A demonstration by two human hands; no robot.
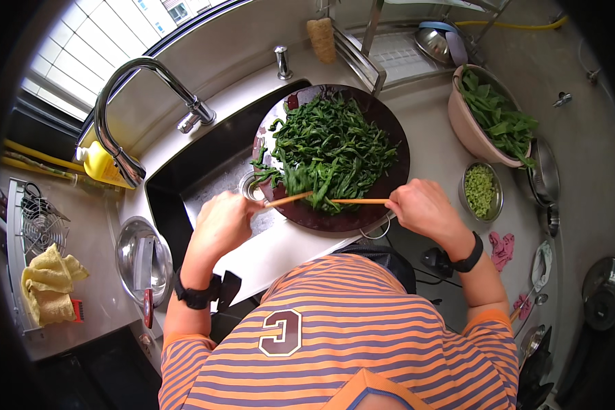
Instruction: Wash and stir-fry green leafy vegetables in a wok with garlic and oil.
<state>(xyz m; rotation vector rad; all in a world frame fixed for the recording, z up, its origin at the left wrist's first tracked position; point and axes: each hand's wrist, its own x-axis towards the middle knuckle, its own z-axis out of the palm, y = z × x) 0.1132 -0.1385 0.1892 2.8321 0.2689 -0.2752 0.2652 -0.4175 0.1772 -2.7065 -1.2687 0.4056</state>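
Observation:
A heap of dark, limp leafy greens [333, 143] covers much of a round dark cutting board [398, 177], which lies partly over the sink. My left hand [224, 223] grips one wooden chopstick [291, 199], its tip at the heap's near edge. In my right hand [421, 207] is a second wooden chopstick [364, 201], pointing left into the same edge. A few leaves between the two tips look blurred. Both hands are at the board's near side, and the far ends of the sticks are hidden in my fists.
Left of the sink [205, 197], a steel bowl [124, 256] holds a cleaver [144, 266], handle over the rim. A curved faucet [102, 102] stands behind. At right are a pink basin [464, 120] of fresh leaves and a small bowl of chopped green pieces [479, 190].

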